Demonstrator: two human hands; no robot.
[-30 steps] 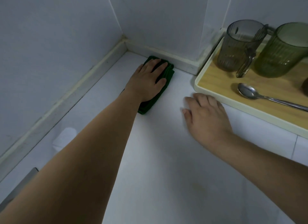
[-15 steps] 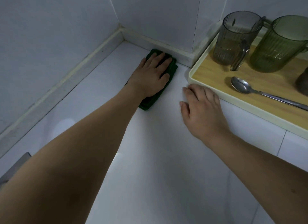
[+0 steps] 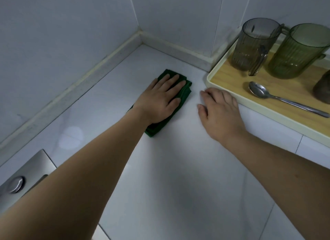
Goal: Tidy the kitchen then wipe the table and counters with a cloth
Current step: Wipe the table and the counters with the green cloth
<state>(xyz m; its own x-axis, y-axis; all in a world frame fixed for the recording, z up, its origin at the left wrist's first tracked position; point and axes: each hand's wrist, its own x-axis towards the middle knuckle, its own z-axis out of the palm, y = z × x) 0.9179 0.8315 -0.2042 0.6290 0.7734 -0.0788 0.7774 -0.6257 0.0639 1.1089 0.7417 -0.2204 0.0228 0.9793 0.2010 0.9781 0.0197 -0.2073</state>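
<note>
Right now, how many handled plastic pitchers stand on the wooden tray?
2: a grey ribbed clear plastic pitcher at the tray's back-left, and a green ribbed one just right of it. A dark object at the frame's right edge is cut off, unidentifiable.

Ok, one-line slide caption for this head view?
Left hand presses a folded green cloth flat on the white counter; right hand rests beside a tray.

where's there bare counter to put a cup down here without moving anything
Bare white counter lies in front of both hands, between the forearms. Another free strip runs along the left wall ledge into the corner, beyond the folded green cloth pressed under the left hand. It is crowded on the right: the right hand lies against the cream-rimmed wooden tray.
</note>
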